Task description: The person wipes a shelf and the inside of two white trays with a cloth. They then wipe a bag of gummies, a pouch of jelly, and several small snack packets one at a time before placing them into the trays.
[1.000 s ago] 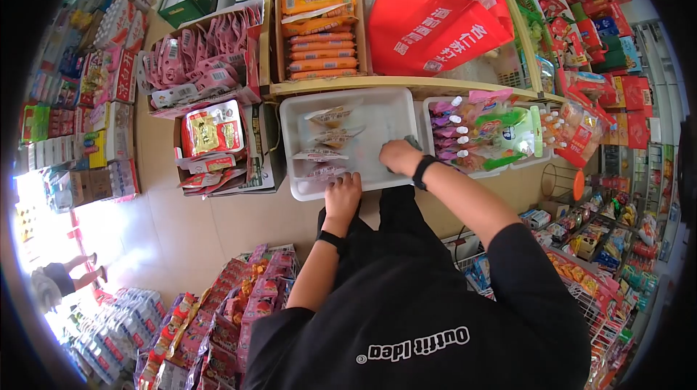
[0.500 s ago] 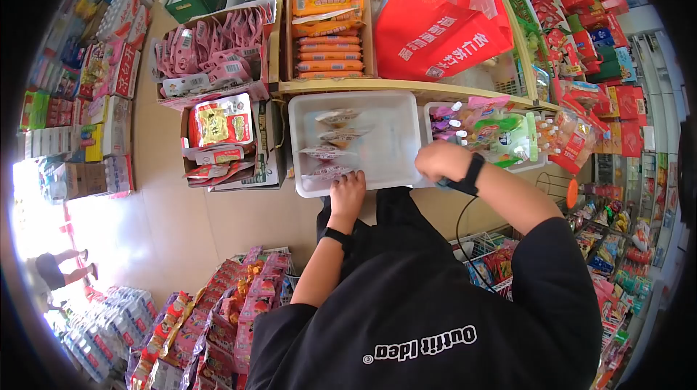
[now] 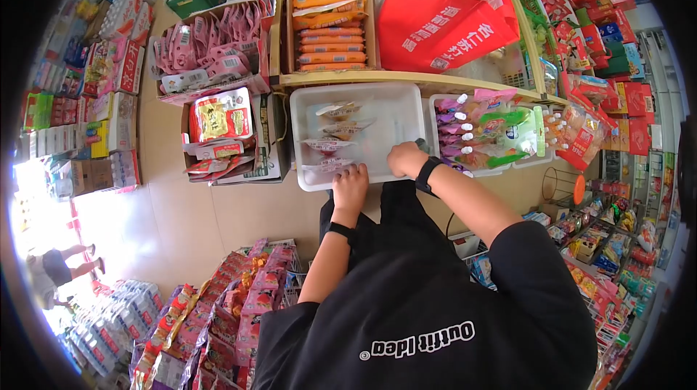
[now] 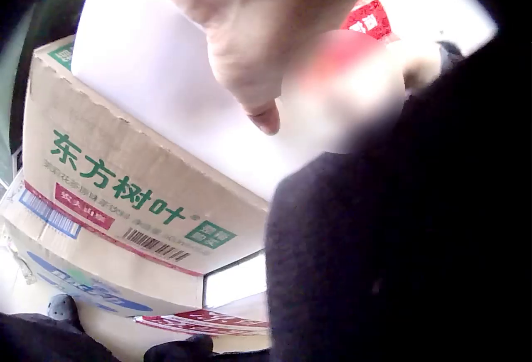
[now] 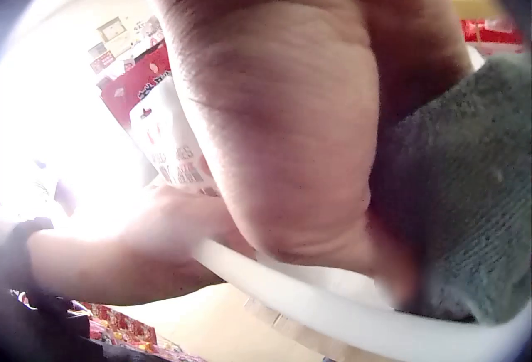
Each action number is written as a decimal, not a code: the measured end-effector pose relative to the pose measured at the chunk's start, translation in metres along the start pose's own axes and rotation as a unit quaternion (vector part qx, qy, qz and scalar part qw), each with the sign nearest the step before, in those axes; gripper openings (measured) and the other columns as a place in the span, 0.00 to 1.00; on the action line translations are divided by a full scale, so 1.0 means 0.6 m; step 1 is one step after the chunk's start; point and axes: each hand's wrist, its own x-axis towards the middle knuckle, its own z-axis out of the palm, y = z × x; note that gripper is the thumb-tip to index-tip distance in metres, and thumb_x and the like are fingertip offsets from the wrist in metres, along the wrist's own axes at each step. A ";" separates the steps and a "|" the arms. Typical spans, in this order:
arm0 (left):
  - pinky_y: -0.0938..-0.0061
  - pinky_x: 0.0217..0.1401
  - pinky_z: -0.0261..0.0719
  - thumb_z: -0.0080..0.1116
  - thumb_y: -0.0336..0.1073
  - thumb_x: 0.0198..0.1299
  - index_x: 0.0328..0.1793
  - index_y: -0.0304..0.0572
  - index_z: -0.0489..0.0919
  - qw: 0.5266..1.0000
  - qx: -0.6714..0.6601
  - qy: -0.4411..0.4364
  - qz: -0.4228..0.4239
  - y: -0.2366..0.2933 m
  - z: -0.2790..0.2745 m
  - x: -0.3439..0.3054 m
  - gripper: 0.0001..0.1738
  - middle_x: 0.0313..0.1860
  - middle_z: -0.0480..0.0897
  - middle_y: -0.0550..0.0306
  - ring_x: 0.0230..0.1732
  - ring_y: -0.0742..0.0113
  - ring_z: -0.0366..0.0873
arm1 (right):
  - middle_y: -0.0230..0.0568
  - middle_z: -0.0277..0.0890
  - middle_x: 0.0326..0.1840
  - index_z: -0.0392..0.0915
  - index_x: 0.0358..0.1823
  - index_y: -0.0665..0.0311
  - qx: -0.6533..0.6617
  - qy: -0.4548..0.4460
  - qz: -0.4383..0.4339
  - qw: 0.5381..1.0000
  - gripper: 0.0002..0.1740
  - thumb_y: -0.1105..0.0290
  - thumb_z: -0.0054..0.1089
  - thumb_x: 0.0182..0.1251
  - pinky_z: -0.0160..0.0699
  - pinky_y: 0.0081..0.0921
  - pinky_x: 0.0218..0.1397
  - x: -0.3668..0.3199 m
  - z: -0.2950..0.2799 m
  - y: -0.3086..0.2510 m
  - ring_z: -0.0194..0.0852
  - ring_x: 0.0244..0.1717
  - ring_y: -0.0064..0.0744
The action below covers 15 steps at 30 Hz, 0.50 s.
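A white tray holds several small packets in a column on its left side. My left hand grips the near rim beside the lowest packet, and in the left wrist view its thumb lies against the tray's outer wall. Near the tray's front right corner, my right hand holds a grey-green cloth, whose folds fill the right side of the right wrist view. Its fingertips are mostly hidden behind the hand.
Right of the tray stands another tray of pouches with white caps. Boxes of red and pink packets are on the left. Behind are a box of orange packs and a red bag. Cartons stand below the tray.
My right hand, with the cloth, went right past the tray's edge and has come back left to its front right corner. My left hand stays at the near rim.
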 end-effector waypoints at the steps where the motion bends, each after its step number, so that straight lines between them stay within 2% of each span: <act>1: 0.70 0.32 0.80 0.54 0.34 0.54 0.33 0.50 0.72 1.000 0.007 0.000 -0.004 0.001 0.001 0.000 0.03 0.27 0.77 0.63 0.29 0.65 0.82 | 0.48 0.83 0.44 0.86 0.38 0.63 0.012 -0.012 -0.011 1.000 0.14 0.70 0.57 0.50 0.80 0.39 0.46 -0.005 -0.005 0.005 0.83 0.46 0.48; 4: 0.71 0.30 0.79 0.54 0.34 0.54 0.33 0.50 0.72 1.000 0.011 0.019 0.004 0.001 0.002 0.000 0.03 0.27 0.77 0.63 0.29 0.66 0.82 | 0.47 0.84 0.41 0.87 0.35 0.60 -0.002 0.004 -0.018 1.000 0.14 0.73 0.60 0.45 0.81 0.38 0.43 -0.047 -0.019 0.015 0.84 0.44 0.46; 6: 0.71 0.30 0.80 0.54 0.34 0.54 0.33 0.49 0.72 0.999 0.013 0.028 0.010 -0.002 0.003 -0.001 0.03 0.27 0.77 0.63 0.30 0.66 0.82 | 0.50 0.83 0.40 0.86 0.35 0.62 0.004 0.014 -0.045 0.999 0.14 0.73 0.59 0.43 0.80 0.39 0.43 -0.093 -0.041 0.025 0.83 0.43 0.50; 8: 0.71 0.30 0.80 0.54 0.34 0.54 0.34 0.49 0.72 0.999 0.015 0.037 0.016 -0.003 0.001 0.000 0.03 0.28 0.78 0.63 0.31 0.66 0.82 | 0.50 0.83 0.40 0.85 0.36 0.63 0.020 -0.017 -0.043 0.999 0.15 0.73 0.56 0.44 0.80 0.40 0.43 -0.124 -0.055 0.047 0.82 0.43 0.52; 10: 0.68 0.33 0.80 0.53 0.34 0.54 0.34 0.49 0.72 1.000 -0.005 0.006 0.016 -0.004 0.000 0.001 0.03 0.28 0.78 0.63 0.31 0.65 0.82 | 0.51 0.83 0.41 0.84 0.39 0.63 0.083 -0.096 -0.081 0.989 0.18 0.73 0.53 0.45 0.80 0.41 0.45 -0.148 -0.072 0.077 0.81 0.44 0.53; 11: 0.68 0.33 0.80 0.53 0.34 0.54 0.34 0.49 0.72 1.000 -0.005 0.008 0.015 -0.006 0.001 0.001 0.03 0.28 0.78 0.63 0.31 0.65 0.82 | 0.51 0.82 0.43 0.84 0.43 0.61 0.118 -0.065 -0.093 0.986 0.20 0.73 0.51 0.46 0.80 0.41 0.48 -0.150 -0.065 0.100 0.80 0.46 0.53; 14: 0.67 0.35 0.81 0.55 0.34 0.52 0.34 0.49 0.72 0.999 -0.024 0.002 0.026 -0.007 0.008 -0.002 0.04 0.29 0.78 0.63 0.32 0.64 0.82 | 0.52 0.81 0.46 0.82 0.49 0.61 0.162 0.124 -0.014 0.979 0.20 0.75 0.54 0.53 0.78 0.41 0.52 -0.173 -0.086 0.126 0.79 0.48 0.54; 15: 0.67 0.38 0.80 0.57 0.37 0.53 0.35 0.48 0.72 0.999 -0.027 -0.015 0.018 -0.006 0.005 -0.001 0.07 0.31 0.78 0.61 0.35 0.63 0.82 | 0.52 0.81 0.46 0.82 0.49 0.61 0.162 0.124 -0.016 0.979 0.20 0.75 0.54 0.53 0.78 0.41 0.52 -0.167 -0.090 0.127 0.79 0.48 0.54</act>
